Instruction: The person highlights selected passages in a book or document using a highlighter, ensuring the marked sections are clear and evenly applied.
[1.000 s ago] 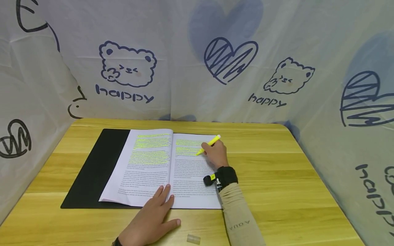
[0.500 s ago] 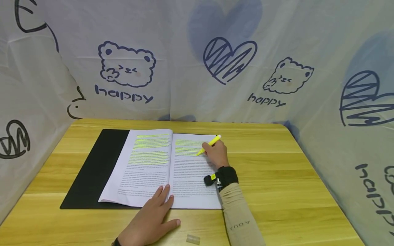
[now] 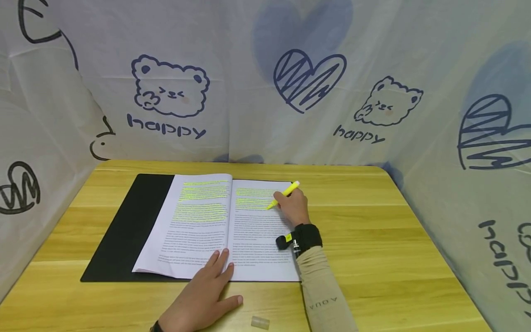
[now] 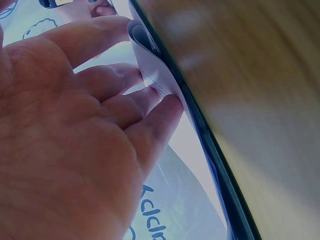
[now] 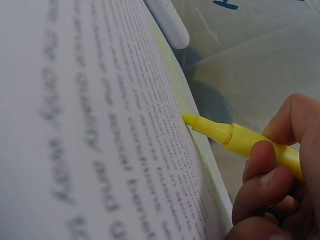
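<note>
An open printed booklet lies on the table, with yellow highlighted lines on the upper part of both pages. My right hand grips a yellow highlighter over the right page. In the right wrist view the highlighter's tip is right at the text, uncapped, with fingers and thumb curled round the barrel. My left hand rests with spread fingers on the booklet's lower edge at the spine; in the left wrist view its fingertips press on the paper.
A black folder cover extends beyond the booklet on the left. A small translucent cap lies on the wooden table near the front. A printed white cloth hangs round the back and sides.
My right hand and the highlighter tip have shifted slightly to the right along the highlighted line. My left hand stays in place on the booklet.
</note>
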`<action>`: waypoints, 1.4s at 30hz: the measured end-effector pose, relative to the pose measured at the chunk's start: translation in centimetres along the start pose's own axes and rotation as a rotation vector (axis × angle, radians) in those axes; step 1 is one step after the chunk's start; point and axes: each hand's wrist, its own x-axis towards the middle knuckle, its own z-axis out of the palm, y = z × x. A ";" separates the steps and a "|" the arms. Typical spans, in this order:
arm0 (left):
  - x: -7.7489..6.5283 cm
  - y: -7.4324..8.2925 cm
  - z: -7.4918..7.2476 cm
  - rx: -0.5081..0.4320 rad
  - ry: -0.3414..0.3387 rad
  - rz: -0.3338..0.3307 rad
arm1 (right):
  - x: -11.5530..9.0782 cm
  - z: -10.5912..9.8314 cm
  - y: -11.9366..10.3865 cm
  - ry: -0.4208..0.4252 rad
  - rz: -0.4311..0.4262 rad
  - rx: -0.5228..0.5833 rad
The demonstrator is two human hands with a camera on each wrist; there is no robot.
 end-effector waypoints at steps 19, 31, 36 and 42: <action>0.0 0.0 0.0 -0.002 0.001 0.002 | 0.3 -0.4 0.2 0.016 0.015 -0.005; 0.1 0.1 0.0 -0.007 -0.009 -0.005 | 0.2 -0.7 0.2 0.019 0.028 0.007; 0.1 0.1 0.0 -0.005 -0.009 -0.006 | 0.2 -0.8 0.3 0.017 0.030 0.008; 0.0 0.0 -0.1 -0.002 -0.002 0.003 | 0.2 -0.9 0.3 0.017 0.034 0.012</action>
